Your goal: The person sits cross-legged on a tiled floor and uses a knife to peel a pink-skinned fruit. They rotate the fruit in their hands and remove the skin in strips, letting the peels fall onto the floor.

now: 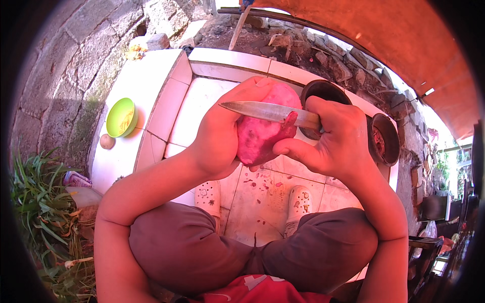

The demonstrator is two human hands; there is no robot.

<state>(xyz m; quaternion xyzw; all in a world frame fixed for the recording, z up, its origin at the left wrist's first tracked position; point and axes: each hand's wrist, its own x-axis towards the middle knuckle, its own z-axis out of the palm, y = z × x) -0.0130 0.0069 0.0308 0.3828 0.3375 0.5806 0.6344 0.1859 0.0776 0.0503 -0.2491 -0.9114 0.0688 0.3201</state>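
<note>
My left hand (216, 138) grips a large pink-red tuber (257, 138), which looks like a sweet potato, from its left side. Much of its surface is pared pale pink; darker red skin remains at the lower right. In my right hand (339, 138) is a knife (254, 110), held by its handle with the blade pointing left across the upper part of the tuber. A strip of red peel (291, 119) stands up against the blade near the handle. My right thumb rests against the tuber's lower right side.
Red peel scraps (261, 184) litter the tiled floor between my clogs. Behind my right hand stands a dark round vessel (327, 86); another (395, 149) with reddish contents is farther right. A green bowl (132, 125) and a small round object (107, 141) rest on the left ledge.
</note>
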